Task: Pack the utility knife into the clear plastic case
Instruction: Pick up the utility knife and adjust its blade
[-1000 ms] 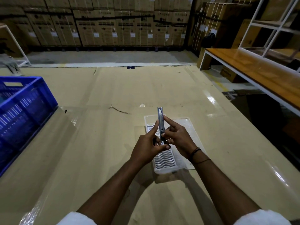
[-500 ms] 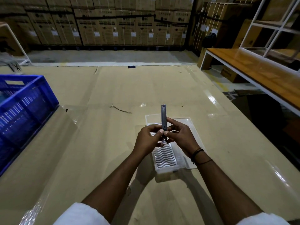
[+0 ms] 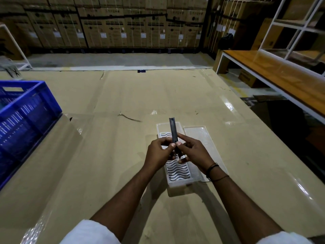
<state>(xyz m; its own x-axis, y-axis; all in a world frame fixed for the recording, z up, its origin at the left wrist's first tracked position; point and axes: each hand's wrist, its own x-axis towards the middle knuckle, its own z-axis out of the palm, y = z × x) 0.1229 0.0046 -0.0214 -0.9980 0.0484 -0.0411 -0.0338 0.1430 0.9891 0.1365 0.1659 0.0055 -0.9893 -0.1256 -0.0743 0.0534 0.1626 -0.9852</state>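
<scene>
Head view: utility knife (image 3: 173, 132) pinched between left hand (image 3: 159, 152) and right hand (image 3: 193, 153), long axis pointing away, apparently parallel to clear plastic case (image 3: 177, 173) lying open directly beneath, lid (image 3: 197, 136) just beside, both hands equally near.

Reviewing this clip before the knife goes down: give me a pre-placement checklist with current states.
1. Utility knife held: ok, the left hand and right hand both pinch it.
2. Clear plastic case open: ok, the lid lies flat beside it.
3. Knife above case: ok, it is held over the tray, tip pointing away.
4. Blade retracted: cannot tell.
5. Wavy insert free of other items: ok where visible; the hands hide its middle.
</scene>
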